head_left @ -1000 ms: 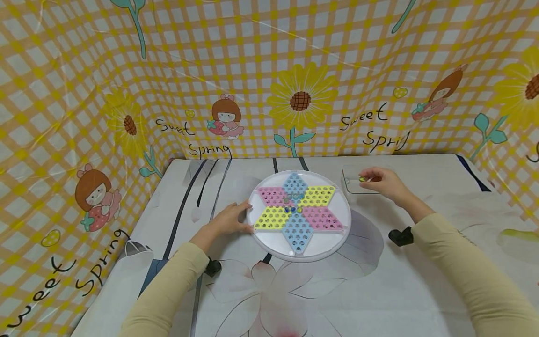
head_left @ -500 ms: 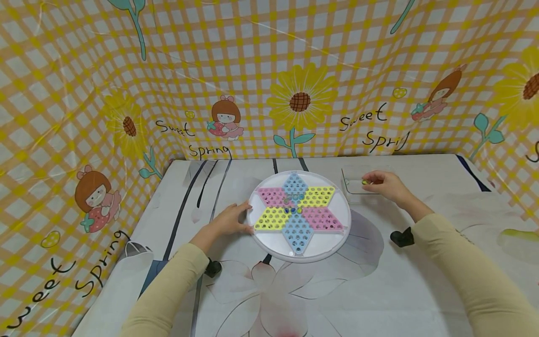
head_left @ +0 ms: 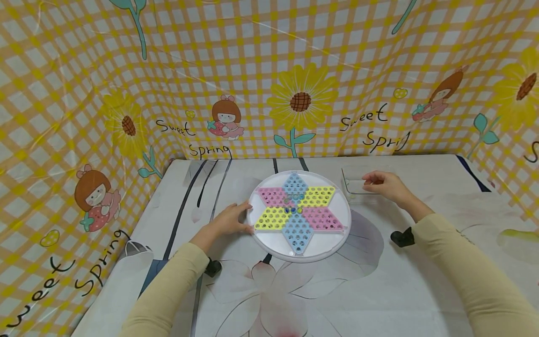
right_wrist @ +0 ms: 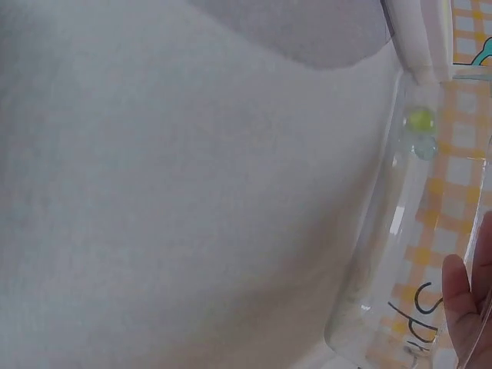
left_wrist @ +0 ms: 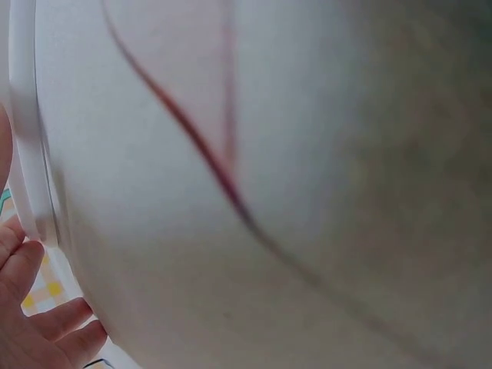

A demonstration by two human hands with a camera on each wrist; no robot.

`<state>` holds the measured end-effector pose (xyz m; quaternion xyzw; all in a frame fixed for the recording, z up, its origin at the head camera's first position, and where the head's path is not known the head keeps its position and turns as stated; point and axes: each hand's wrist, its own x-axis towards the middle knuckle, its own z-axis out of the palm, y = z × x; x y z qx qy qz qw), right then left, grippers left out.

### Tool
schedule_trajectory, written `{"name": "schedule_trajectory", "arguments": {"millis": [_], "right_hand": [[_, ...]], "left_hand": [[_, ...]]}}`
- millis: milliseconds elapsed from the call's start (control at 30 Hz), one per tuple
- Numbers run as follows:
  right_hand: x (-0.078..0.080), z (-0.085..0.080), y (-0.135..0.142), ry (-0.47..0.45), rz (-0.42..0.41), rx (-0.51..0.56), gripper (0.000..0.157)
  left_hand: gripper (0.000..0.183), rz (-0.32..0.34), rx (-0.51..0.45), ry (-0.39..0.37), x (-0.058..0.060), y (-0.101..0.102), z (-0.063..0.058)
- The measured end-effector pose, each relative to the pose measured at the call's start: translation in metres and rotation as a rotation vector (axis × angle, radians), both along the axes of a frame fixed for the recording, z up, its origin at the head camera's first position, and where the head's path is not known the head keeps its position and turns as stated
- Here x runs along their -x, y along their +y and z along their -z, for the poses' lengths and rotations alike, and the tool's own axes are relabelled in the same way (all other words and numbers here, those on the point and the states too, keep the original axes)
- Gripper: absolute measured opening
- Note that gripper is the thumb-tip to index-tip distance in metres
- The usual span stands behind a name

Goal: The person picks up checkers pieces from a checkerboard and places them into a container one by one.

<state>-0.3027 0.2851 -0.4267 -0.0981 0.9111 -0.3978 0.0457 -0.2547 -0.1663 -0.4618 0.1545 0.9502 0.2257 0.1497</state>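
Observation:
A round white Chinese checkers board [head_left: 269, 243] with a pink, yellow and blue star lies mid-table, several marbles [head_left: 293, 210] sitting around its centre. My left hand [head_left: 229, 219] holds the board's left edge, thumb and fingers bent along the rim; its lower fingers rest by the tablecloth in the left wrist view. At the back right, my right hand [head_left: 384, 183] is over a clear plastic box [head_left: 353, 187], fingers loosely bent with no marble showing at the tips. Inside the box, the right wrist view shows a yellow-green marble [right_wrist: 420, 120] beside a clear one [right_wrist: 425, 147].
A checked cloth [head_left: 252, 47] with sunflowers hangs behind and at the sides. The table carries a white floral cloth [head_left: 328, 299]. A grey-white object [head_left: 138, 250] and a dark blue one [head_left: 152, 276] lie at the left.
The yellow-green marble at my right fingertips has gone from them in the head view. My right hand shifted slightly right over the box. My left hand and the board stayed still.

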Motion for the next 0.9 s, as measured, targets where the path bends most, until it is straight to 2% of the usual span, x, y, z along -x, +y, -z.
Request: {"name": "schedule_trajectory", "arguments": {"millis": [300,567,733,900], "right_hand": [[-0.004,-0.011,-0.009,0.009,-0.011,0.002,0.039],[-0.012,-0.021,-0.036,-0.003,-0.071,0.005,0.041],[-0.016,-0.020,-0.057,-0.002,-0.118,0.031,0.039],[-0.018,-0.016,-0.078,0.004,-0.159,0.061,0.036]], "left_hand": [[0.080,0.003,0.011,0.007,0.001,0.000,0.001],[0.084,0.002,-0.027,-0.024,0.003,-0.002,0.001],[0.087,0.030,-0.043,-0.008,0.004,-0.004,0.002],[0.081,0.010,-0.026,-0.012,0.001,-0.001,0.000]]}}
